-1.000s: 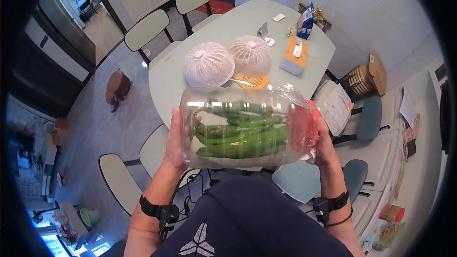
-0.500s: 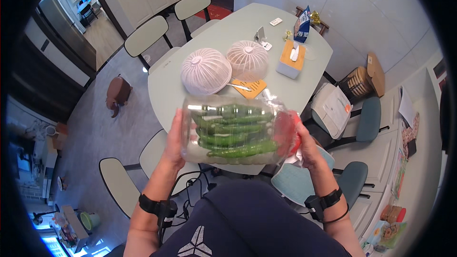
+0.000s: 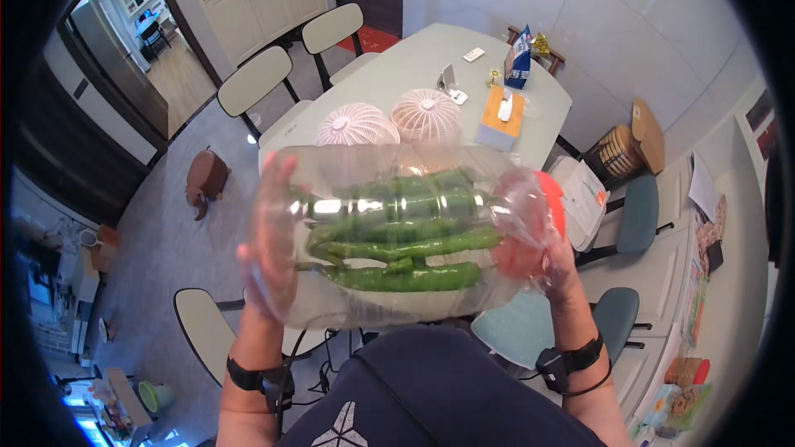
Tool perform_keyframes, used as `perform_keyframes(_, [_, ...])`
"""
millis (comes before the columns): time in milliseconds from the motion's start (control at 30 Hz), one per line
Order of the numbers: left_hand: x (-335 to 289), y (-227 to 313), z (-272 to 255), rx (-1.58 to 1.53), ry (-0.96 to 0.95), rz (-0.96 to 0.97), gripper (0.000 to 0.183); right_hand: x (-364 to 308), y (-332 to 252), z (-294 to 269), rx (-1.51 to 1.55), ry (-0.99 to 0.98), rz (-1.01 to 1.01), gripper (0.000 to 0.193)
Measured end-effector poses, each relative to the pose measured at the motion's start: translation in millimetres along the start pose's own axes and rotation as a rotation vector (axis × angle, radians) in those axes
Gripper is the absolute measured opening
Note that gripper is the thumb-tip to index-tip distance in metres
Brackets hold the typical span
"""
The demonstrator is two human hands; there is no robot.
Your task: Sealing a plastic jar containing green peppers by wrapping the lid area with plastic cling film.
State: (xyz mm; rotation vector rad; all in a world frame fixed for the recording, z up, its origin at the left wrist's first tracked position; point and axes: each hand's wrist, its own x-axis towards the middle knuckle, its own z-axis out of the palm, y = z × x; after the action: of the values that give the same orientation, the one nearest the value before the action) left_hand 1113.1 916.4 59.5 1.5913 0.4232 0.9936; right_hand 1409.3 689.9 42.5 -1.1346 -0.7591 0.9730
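Observation:
A large clear plastic jar [image 3: 331, 314] lies sideways in the air before me, held between both hands. Inside it are several long green chili peppers [image 3: 414, 244], and a red screw lid [image 3: 553, 203] closes its right end, with clear plastic film about the neck. My left hand [image 3: 272, 236] presses against the jar's base, its fingers partly seen through the plastic. My right hand [image 3: 563, 265] grips the lid end, most of its fingers hidden behind the lid and film. Behind the jar, two pink mesh food covers [image 3: 427, 116] sit on the table.
The pale table [image 3: 381, 74] carries a tissue box [image 3: 501, 116], a blue bag [image 3: 518, 58], a phone stand [image 3: 450, 83] and a small white remote [image 3: 474, 55]. Chairs [image 3: 255, 81] stand around it. A brown animal-shaped stool [image 3: 206, 178] is on the floor at left.
The jar has come up closer to me and looks larger, covering more of the food covers. Both hands have moved with it, still at its two ends.

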Motion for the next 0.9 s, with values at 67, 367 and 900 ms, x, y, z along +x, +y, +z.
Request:
perform_keyframes(67, [-5,-3,-2,0.044,0.053,0.034,0.104,0,3,1,0.058,0.030,-0.062,0.090])
perform_keyframes(367, [-14,-1,-8,-0.102,0.051,-0.062,0.093,0,8,2,-0.064,0.052,0.020,0.075])
perform_keyframes(900, [-8,17,5,-0.118,0.121,-0.318,0.098,15,20,9,0.098,-0.094,0.164,0.092])
